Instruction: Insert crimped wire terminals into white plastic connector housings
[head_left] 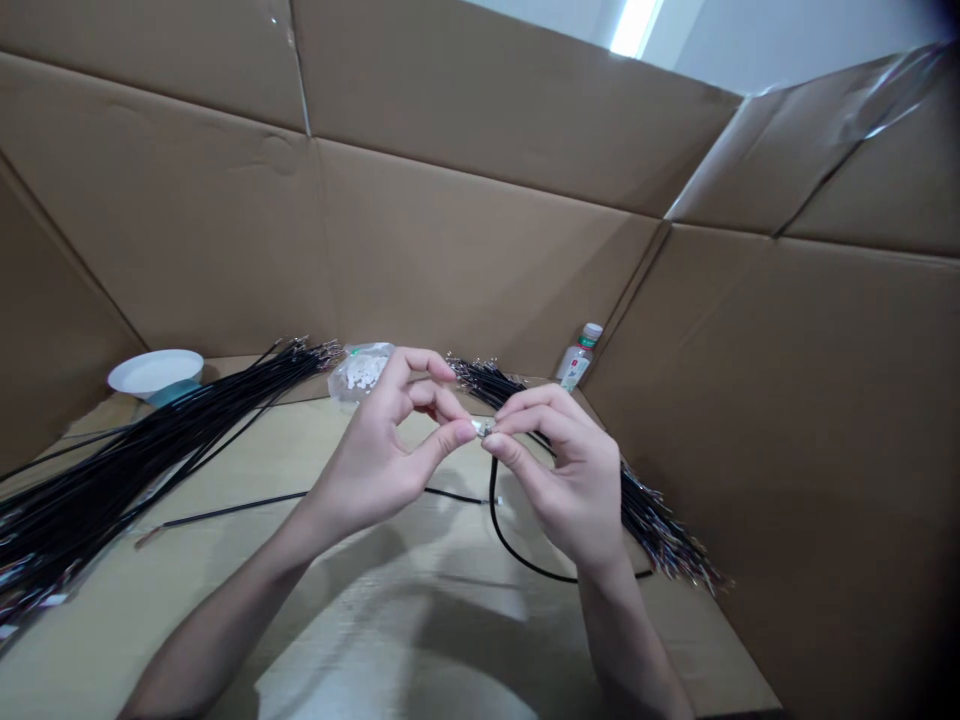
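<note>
Nearest to the camera are the two bare forearms (232, 605), which come in from the lower edge over the bench (720, 660). They lead to the left hand (394, 445) and the right hand (568, 455), which meet in front of the person, above the bench. The left grip is narrow: thumb and fingertip hold a tiny white connector housing (476, 426). The right grip is also narrow, pinching the end of a black cable (521, 562) just beside the housing; whether the wires sit inside it, I cannot tell. The cable hangs in a loop and passes behind the right wrist. I judge it light and flexible but springy, so it is better held close to its end. The housing is probably hard, light and easy to drop, so it is best taken by its sides; the thin wires may bend easily. Below, a loose cable (232, 506) lies on the bench, between a left cable bundle (161, 445) and a right cable bundle (660, 525).
</note>
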